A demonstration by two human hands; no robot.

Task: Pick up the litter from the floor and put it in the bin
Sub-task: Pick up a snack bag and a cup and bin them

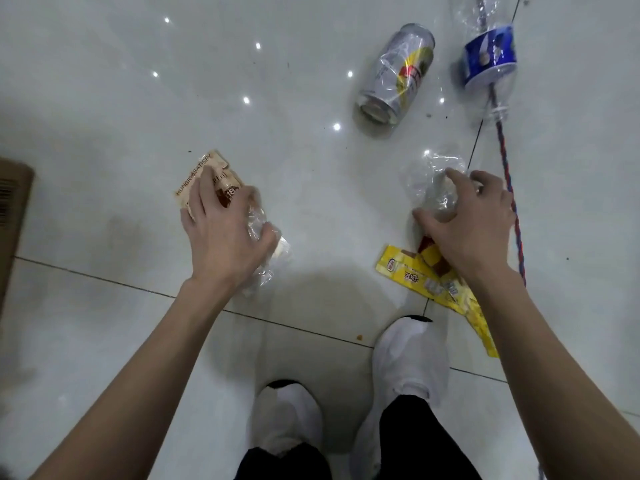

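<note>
White glossy tiles make up the floor (104,98), and all the litter lies on it. The left hand (225,233) reaches down with its fingers curled over a brown wrapper (207,164) printed with lettering, its thumb pressing a crumpled clear film (266,268) that lies just beside and partly under the palm. The right hand (474,220) has its fingers and thumb curled round a crinkled clear bag (429,174), pinching it against the floor. A yellow wrapper (408,271) lies flat under that wrist, stretching back toward the feet. Further away, a dented silver can (398,74) with yellow and red print rests on its side, and near it a crushed clear bottle (488,53) with a blue label lies across a tile joint. A red and blue twisted cord (512,209) runs from the bottle's neck past the right hand. A cardboard box (14,209) shows at the left edge. Two white shoes (408,358) stand on the tiles below the arms.
</note>
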